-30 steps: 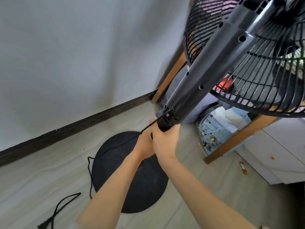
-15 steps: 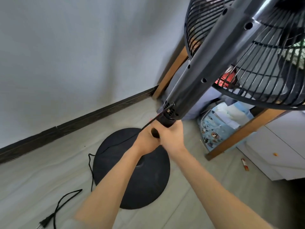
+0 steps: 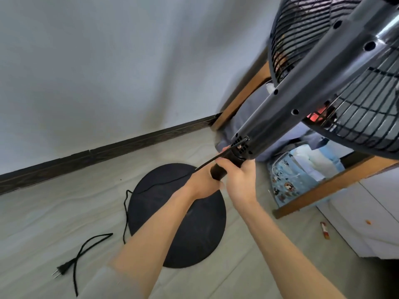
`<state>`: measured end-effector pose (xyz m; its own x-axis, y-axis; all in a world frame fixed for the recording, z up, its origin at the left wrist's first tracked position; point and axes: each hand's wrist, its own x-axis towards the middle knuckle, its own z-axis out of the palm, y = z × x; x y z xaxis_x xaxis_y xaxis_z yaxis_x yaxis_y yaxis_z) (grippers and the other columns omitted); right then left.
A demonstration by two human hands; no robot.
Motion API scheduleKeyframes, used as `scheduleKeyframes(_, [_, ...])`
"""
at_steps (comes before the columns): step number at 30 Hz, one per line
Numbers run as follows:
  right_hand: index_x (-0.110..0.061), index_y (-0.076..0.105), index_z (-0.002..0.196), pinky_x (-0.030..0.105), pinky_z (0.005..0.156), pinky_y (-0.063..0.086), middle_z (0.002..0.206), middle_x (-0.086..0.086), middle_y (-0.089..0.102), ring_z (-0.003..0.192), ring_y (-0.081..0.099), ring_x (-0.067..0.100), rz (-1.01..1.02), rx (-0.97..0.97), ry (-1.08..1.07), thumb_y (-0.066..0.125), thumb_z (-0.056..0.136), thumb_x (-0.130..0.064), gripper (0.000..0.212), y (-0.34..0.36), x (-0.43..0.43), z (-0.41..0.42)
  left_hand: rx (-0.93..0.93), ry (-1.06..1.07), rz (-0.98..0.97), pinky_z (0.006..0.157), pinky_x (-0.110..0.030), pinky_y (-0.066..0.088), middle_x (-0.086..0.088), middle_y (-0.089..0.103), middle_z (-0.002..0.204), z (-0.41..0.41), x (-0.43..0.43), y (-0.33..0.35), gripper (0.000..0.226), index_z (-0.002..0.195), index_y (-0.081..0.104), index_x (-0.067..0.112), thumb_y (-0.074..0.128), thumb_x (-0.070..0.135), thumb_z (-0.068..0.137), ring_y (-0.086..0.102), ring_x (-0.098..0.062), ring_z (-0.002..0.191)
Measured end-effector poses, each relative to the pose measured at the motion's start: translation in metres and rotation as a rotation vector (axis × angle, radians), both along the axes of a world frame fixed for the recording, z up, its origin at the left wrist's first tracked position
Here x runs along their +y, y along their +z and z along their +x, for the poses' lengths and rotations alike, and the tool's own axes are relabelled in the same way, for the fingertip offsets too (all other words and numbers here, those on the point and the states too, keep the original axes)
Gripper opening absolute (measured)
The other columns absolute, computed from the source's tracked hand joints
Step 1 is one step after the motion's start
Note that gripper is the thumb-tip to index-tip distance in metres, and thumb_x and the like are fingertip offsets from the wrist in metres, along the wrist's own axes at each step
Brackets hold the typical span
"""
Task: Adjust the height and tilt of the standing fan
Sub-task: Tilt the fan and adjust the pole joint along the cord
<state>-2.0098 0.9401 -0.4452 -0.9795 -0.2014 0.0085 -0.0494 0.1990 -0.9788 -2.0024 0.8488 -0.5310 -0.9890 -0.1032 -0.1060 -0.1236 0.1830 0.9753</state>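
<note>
Standing fan (image 3: 302,93) rises up-right from the hands. Left hand (image 3: 201,185) and right hand (image 3: 239,180), side by side, both curled round the black pole (image 3: 218,172) just below the housing. Round base (image 3: 172,223) on the floor (image 3: 54,212) beneath.

A lived-in room at home: plain pale wall (image 3: 108,72), dark skirting board (image 3: 108,150), pale floor (image 3: 64,212), stuffed blue printed bag (image 3: 287,184) beside slanting brown wooden furniture legs (image 3: 336,187).
</note>
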Motion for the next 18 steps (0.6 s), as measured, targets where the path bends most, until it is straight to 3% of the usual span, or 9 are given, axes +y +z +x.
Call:
scheduleKeyframes(1, [-0.01,0.066,0.099,0.021,0.077,0.052,0.086,-0.003,0.072,0.088,0.07,0.008,-0.05,-0.074,0.101,0.072,0.073,-0.001,0.029,0.006,0.005,-0.009,-0.028,-0.007,0.012,0.072,-0.024,0.049,0.018,0.065,0.079,0.0,-0.001,-0.002,0.025,0.095,0.065,0.031,0.07,0.011,0.08,0.063,-0.01,0.085])
scheduleKeyframes(3, [-0.011,0.07,0.092,0.035,0.09,0.05,0.091,0.004,0.07,0.099,0.065,0.02,-0.097,-0.215,0.364,0.068,0.068,0.011,0.032,0.021,0.018,-0.029,-0.085,-0.022,0.01,0.064,-0.023,0.042,0.021,0.059,0.071,-0.001,-0.005,-0.001,0.034,0.106,0.061,0.014,0.073,0.008,0.075,0.058,-0.005,0.073])
scheduleKeyframes(5, [-0.014,0.072,0.091,0.044,0.1,0.048,0.101,0.009,0.067,0.109,0.06,0.028,-0.093,-0.301,0.49,0.067,0.065,0.011,0.037,0.026,0.026,-0.038,-0.096,-0.059,-0.002,0.062,-0.023,0.039,0.023,0.057,0.067,-0.003,-0.008,0.003,0.035,0.103,0.056,0.023,0.072,0.011,0.074,0.055,-0.001,0.069])
scheduleKeyframes(7, [-0.016,0.072,0.099,0.044,0.105,0.048,0.11,0.009,0.069,0.115,0.061,0.026,-0.033,-0.216,0.364,0.073,0.07,0.008,0.038,0.02,0.023,-0.028,-0.084,-0.074,-0.018,0.067,-0.027,0.044,0.022,0.06,0.077,0.001,-0.005,0.002,0.035,0.101,0.06,0.033,0.07,0.012,0.075,0.059,-0.008,0.079])
scheduleKeyframes(10, [-0.033,0.06,0.107,0.01,0.083,0.052,0.102,-0.019,0.071,0.101,0.065,-0.003,0.125,0.091,-0.092,0.086,0.076,-0.025,0.041,0.001,0.028,-0.002,-0.056,-0.009,-0.048,0.066,-0.023,0.045,0.027,0.065,0.079,0.005,0.008,0.001,0.044,0.085,0.058,0.056,0.066,0.013,0.08,0.062,0.001,0.078])
scheduleKeyframes(12, [-0.041,0.058,0.099,0.001,0.073,0.046,0.095,-0.024,0.07,0.094,0.063,-0.01,0.308,0.241,-0.117,0.086,0.071,-0.043,0.04,0.003,0.022,0.008,-0.05,0.08,0.007,0.076,-0.028,0.05,0.023,0.069,0.089,0.014,0.012,-0.006,0.043,0.085,0.052,0.059,0.063,0.017,0.081,0.063,-0.002,0.085])
scheduleKeyframes(14, [-0.042,0.06,0.095,0.003,0.074,0.048,0.094,-0.023,0.071,0.092,0.065,-0.008,0.334,0.265,-0.083,0.084,0.072,-0.047,0.033,0.011,0.025,0.004,-0.071,0.043,0.011,0.084,-0.037,0.052,0.011,0.07,0.099,0.01,0.013,0.001,0.045,0.086,0.05,0.061,0.062,0.019,0.079,0.065,-0.018,0.095])
scheduleKeyframes(18, [-0.026,0.067,0.109,0.026,0.092,0.056,0.105,-0.011,0.074,0.1,0.069,0.002,0.367,0.212,0.137,0.081,0.082,-0.039,0.033,0.019,0.034,-0.007,-0.07,0.028,0.006,0.069,-0.034,0.046,0.014,0.062,0.083,0.008,0.0,-0.001,0.054,0.076,0.051,0.067,0.066,0.015,0.077,0.062,-0.018,0.081])
